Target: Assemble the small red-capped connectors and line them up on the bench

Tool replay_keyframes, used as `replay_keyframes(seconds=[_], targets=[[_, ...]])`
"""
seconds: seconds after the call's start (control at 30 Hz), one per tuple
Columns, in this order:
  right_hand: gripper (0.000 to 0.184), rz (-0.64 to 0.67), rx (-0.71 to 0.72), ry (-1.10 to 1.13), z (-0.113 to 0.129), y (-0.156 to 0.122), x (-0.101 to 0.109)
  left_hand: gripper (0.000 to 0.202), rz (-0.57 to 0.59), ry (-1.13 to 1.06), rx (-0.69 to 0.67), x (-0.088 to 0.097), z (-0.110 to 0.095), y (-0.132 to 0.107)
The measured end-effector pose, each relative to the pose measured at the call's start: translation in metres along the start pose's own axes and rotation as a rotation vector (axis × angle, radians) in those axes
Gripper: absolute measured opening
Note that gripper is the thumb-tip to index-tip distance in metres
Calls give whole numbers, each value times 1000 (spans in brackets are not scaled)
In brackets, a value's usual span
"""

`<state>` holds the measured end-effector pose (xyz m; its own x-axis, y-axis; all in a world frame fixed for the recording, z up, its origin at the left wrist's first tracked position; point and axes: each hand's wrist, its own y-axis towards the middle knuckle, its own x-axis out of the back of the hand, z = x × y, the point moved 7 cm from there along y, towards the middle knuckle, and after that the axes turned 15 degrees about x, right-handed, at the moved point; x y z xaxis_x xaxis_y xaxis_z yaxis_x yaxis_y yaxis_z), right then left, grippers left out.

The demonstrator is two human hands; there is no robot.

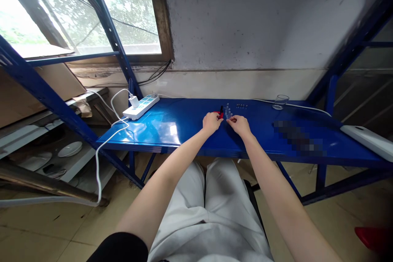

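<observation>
Over the blue tabletop [190,131], my left hand [211,123] is closed around a small red and black object [221,113]. Its black part points upward, and my fingers cover much of the rest, so its kind is unclear. Just to the right, my right hand [241,125] has its fingertips pinched together at the near edge of a cluster of small clear pieces [228,111]. Whatever lies between those fingertips is too small to make out. Behind the right hand, several tiny pieces [242,106] lie in a row on the tabletop.
A white power strip [141,107] with a plugged-in charger lies at the left, its cable hanging over the edge. At the right are a clear glass [280,102], a blurred-out dark object [297,137] and a white device [367,139]. Blue frame posts [330,94] flank the table.
</observation>
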<state>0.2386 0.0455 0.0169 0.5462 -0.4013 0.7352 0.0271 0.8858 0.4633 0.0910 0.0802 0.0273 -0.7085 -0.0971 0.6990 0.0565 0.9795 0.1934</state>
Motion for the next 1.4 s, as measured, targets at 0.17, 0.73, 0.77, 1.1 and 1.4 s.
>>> replay_keyframes(seconds=[0.17,0.73,0.77,1.1,1.4], targets=[[23,69,-31,-86,0,-1,-5,22,1,163,58,-6,3,0],[28,98,71,-300,6,-5,-7,34,-122,355,-422,15,-14,-29],[27,97,71,-302,5,-5,-7,36,-121,403,-482,15,-16,-34],[28,101,72,-301,4,-4,-8,39,-90,581,-501,3,-15,-31],[27,102,70,-298,5,-5,-7,25,-89,402,-401,15,-14,-21]])
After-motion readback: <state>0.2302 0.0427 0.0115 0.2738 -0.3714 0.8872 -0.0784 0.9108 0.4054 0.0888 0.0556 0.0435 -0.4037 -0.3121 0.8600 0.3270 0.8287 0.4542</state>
